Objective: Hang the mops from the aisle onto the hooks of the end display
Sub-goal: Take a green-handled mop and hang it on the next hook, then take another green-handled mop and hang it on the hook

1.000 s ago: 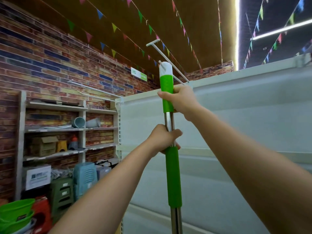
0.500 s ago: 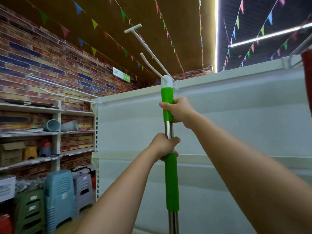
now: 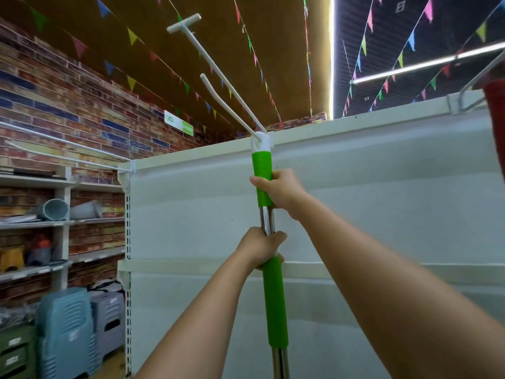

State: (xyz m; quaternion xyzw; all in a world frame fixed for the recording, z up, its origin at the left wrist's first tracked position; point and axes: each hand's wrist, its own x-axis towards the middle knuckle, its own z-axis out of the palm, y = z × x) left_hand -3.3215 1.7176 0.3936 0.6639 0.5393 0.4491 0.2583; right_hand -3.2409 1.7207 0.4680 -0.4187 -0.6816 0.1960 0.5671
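Note:
I hold a mop handle upright in front of the white end display panel. The handle is steel with two green sleeves and a white cap. My right hand grips the upper green sleeve. My left hand grips the bare steel just above the lower sleeve. The white cap sits at the base of a long white double-prong hook that juts from the panel's top rail. The mop head is out of view below.
A second white hook sticks out at the panel's left corner. A red object hangs on a metal hook at the top right. Shelves on the brick wall hold pipe fittings; plastic stools stand on the floor at left.
My view has swung left to right and the panel now fills more of it. The mop's white cap has come to the base of the white hook. Both hands keep their grips.

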